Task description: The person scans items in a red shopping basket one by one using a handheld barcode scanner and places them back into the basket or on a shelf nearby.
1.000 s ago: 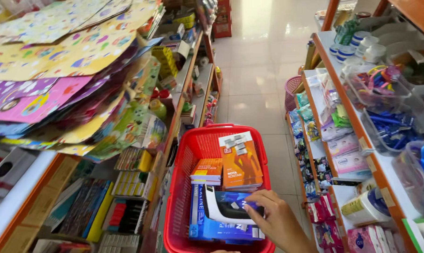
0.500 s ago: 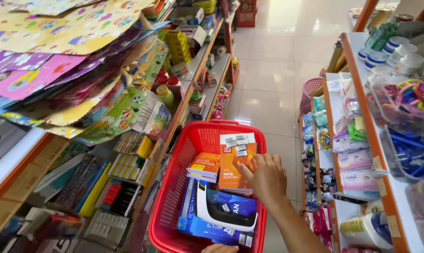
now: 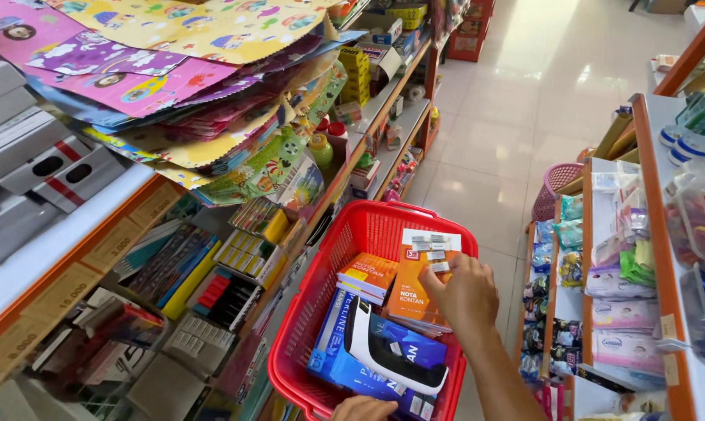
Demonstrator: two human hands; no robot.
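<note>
A red plastic shopping basket hangs in front of me in a shop aisle. It holds an orange pack of receipt books, a smaller orange booklet stack, a blue box and a white and dark blue package. Several small grey boxes lie on the orange pack. My right hand reaches into the basket, its fingertips pinching one of those small boxes. Only the knuckles of my left hand show, at the basket's near rim, gripping it.
Left shelves carry colourful wrapping paper sheets, grey boxes and stationery packs. A right-hand shelf unit holds packets and plastic tubs. A pink basket stands on the tiled aisle floor.
My right hand moved from the blue box at the basket's near end up to the orange pack and onto the small boxes. The view tilted down and closer to the basket.
</note>
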